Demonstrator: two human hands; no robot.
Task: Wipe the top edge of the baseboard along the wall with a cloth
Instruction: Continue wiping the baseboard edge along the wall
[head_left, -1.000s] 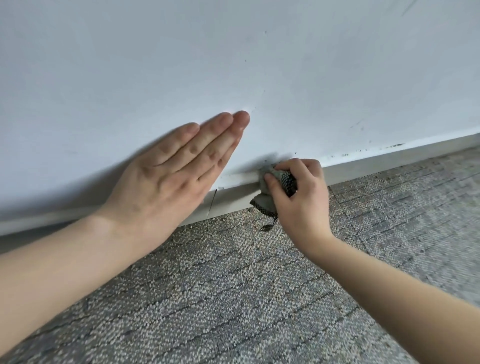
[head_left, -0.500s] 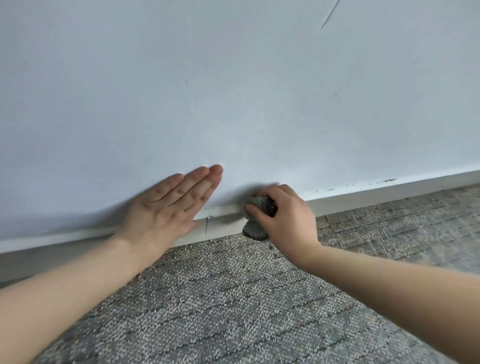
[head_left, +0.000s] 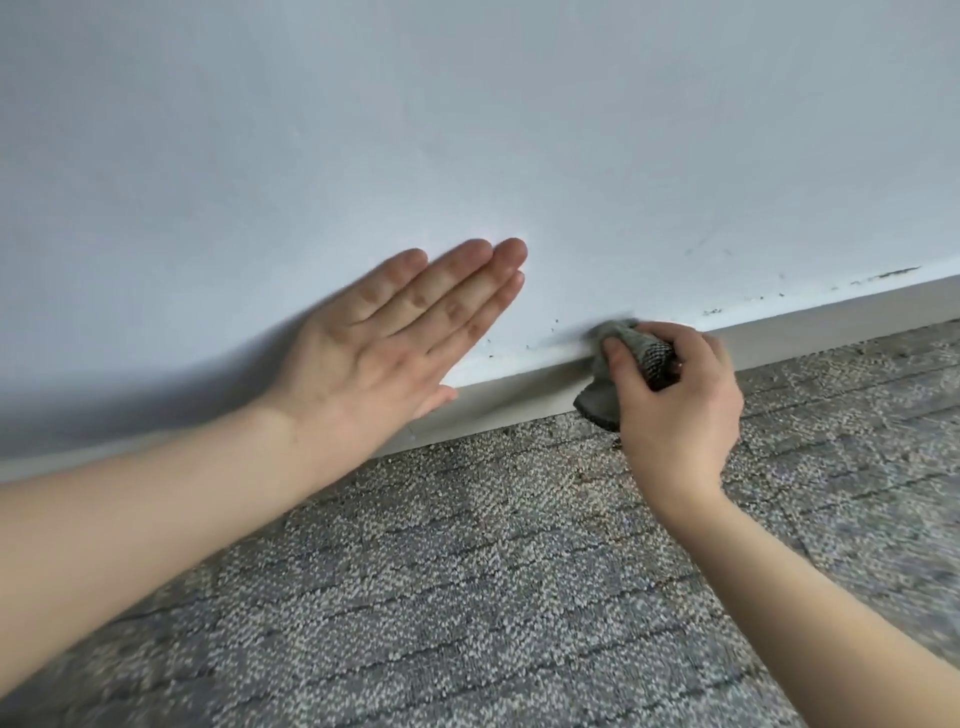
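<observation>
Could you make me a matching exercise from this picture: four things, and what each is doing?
Things:
1. left hand
2. right hand
3. cloth
4. carpet

States:
A. bunched against the baseboard
B. flat on the wall
C. covers the floor
D. closed around the cloth

Pairs: 1-B, 2-D, 3-A, 4-C

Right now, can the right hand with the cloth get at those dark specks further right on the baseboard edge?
Probably yes. The right hand already presses the cloth on the baseboard edge, and nothing lies between it and the specks.
</observation>
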